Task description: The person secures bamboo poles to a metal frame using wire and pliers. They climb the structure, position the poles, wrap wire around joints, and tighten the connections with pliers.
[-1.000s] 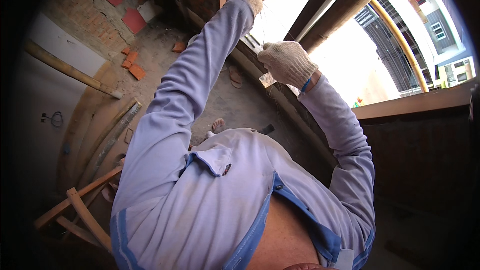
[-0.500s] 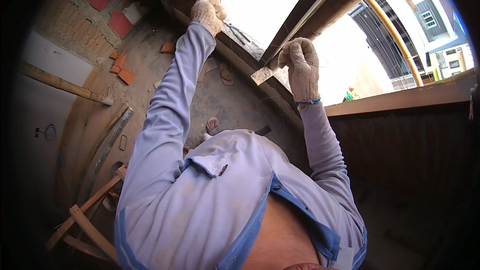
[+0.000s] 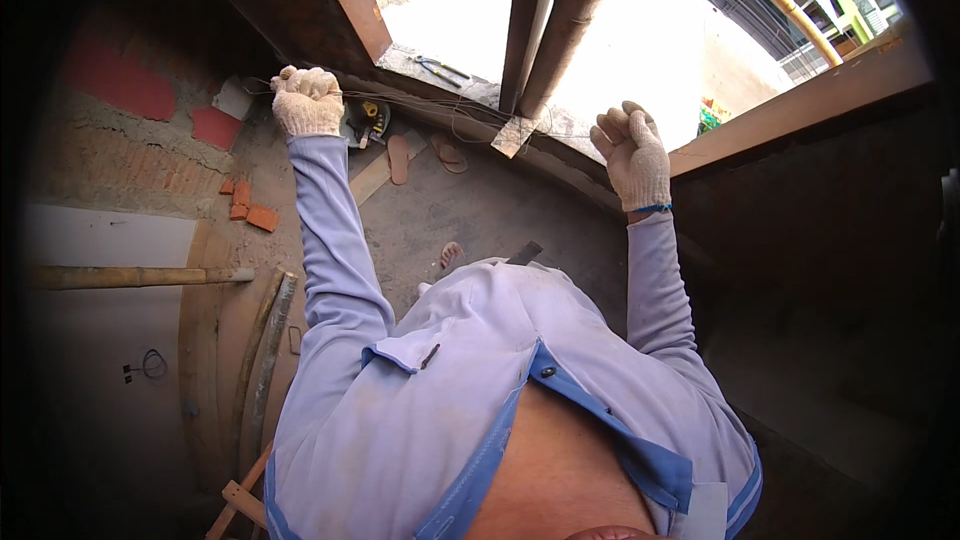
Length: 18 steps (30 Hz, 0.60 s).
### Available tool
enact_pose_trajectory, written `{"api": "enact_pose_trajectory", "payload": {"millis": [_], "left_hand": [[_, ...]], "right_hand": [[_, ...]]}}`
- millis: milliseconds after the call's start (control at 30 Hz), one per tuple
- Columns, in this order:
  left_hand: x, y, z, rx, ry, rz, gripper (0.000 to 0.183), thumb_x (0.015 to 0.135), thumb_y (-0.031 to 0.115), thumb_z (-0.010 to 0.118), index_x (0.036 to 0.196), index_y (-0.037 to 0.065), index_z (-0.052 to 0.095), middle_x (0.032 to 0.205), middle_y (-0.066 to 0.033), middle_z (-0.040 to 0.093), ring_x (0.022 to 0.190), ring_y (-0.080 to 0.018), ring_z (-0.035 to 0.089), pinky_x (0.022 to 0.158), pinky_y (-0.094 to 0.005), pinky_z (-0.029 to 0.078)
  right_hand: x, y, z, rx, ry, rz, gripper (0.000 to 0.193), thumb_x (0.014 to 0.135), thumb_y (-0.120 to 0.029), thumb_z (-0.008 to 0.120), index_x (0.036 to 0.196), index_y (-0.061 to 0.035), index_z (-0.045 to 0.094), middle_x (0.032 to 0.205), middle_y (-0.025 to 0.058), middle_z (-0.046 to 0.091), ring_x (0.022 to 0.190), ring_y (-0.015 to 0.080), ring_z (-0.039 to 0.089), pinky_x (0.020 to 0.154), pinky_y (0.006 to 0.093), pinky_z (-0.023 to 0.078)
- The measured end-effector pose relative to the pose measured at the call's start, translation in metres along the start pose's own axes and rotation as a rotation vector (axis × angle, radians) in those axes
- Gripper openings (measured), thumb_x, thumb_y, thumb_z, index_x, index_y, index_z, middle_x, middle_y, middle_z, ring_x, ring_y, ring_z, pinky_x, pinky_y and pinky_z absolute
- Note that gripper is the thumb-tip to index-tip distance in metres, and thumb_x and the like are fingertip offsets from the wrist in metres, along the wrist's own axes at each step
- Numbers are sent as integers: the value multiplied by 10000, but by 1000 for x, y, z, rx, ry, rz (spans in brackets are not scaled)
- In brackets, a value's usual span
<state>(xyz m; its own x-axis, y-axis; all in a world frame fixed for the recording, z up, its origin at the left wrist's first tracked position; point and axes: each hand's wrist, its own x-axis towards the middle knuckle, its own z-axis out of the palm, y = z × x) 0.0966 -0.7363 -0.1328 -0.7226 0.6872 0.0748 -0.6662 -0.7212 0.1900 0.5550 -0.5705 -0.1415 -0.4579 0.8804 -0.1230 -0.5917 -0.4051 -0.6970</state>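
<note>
My left hand (image 3: 307, 102), in a cream knitted glove, is closed around a bundle of thin wire (image 3: 400, 100). Short ends stick out on its left side, and long loose strands trail rightward past the window sill. My right hand (image 3: 632, 158), gloved the same way, is raised right of a bamboo pole (image 3: 575, 25). Its fingers are curled, with thumb and fingertip together; a faint strand runs toward them, though the grip itself is hard to make out. Pliers (image 3: 442, 70) lie on the sill between the hands, nearer the left one.
A dark upright post (image 3: 530, 20) stands beside the bamboo, with a small wood block (image 3: 514, 136) at their foot. Below are sandals (image 3: 398, 158), a yellow-and-black tool (image 3: 374, 122) and broken bricks (image 3: 262, 217). Another bamboo pole (image 3: 140, 277) juts in from the left.
My hands have moved apart: the left went left and down with the wire, the right slightly right and down. Wire strands now spread between them. The view has also turned.
</note>
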Motion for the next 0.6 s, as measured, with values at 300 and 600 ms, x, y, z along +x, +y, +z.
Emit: {"api": "enact_pose_trajectory", "payload": {"millis": [300,600], "left_hand": [[-42,-16,107,262,-69,164,500,1081,546,435,795,171,602,514,65,344,424,-104,253,399,-263,229],[-66,-42,148,378,0,368,418,1082,504,471,874,165,600,514,70,342,424,-97,274,404,-265,224]], "right_hand": [[-64,-8,-15,-1787,-277,383,659,1014,-554,525,677,-30,738,551,96,656,604,242,694,677,429,563],[-75,-22,38,-1109,-159,-338,265,911,-257,763,1019,-21,710,942,130,759,782,199,729,683,337,580]]}}
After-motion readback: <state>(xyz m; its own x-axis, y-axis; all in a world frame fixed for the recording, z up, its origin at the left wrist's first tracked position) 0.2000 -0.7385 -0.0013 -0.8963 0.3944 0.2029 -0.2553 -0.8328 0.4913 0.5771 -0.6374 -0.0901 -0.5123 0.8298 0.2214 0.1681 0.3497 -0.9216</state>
